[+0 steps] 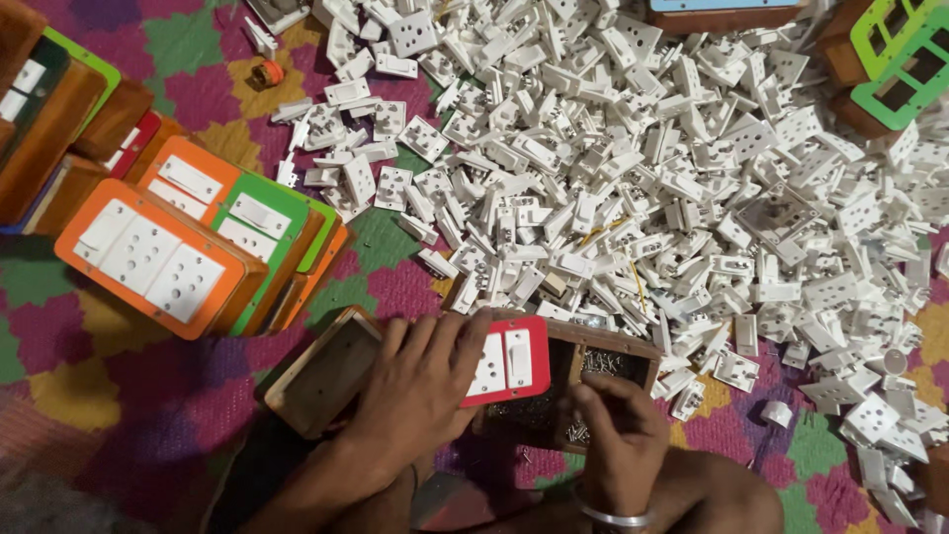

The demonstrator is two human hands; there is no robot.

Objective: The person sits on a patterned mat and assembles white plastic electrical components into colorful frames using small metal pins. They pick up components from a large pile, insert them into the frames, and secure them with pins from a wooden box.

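At the left edge of the mat (188,94) a row of finished boards leans one on another. The front one has an orange plate (148,255) with white sockets and a switch, and behind it stand a green plate (259,225) and another orange one. Further left, brown wooden boxes (44,129) lie near the top left corner.

Near the bottom edge of the mat, an open wooden box (321,371) lies empty, with its dark inside turned up. The left hand (420,391) rests just to the right of it, partly over its rim. The fingers (473,331) of this hand are spread and press flat on the left side of a red plate (512,361), so the hand holds the plate down. This red plate carries a white socket and a white switch, and it lies on top of a second wooden box (613,348) near the middle of the bottom edge.

The right part of that box is open and full of small metal screws (601,364). The right hand (613,435) is over this part with its fingers bent closely together, pointing down into the screws. It is not possible to tell whether it pinches a screw. A metal bangle (615,516) is on the wrist.

Above and to the right, a big heap of white sockets and switches (672,168) covers the mat up to the top and right edges. Green plates (905,59) lie in the top right corner.
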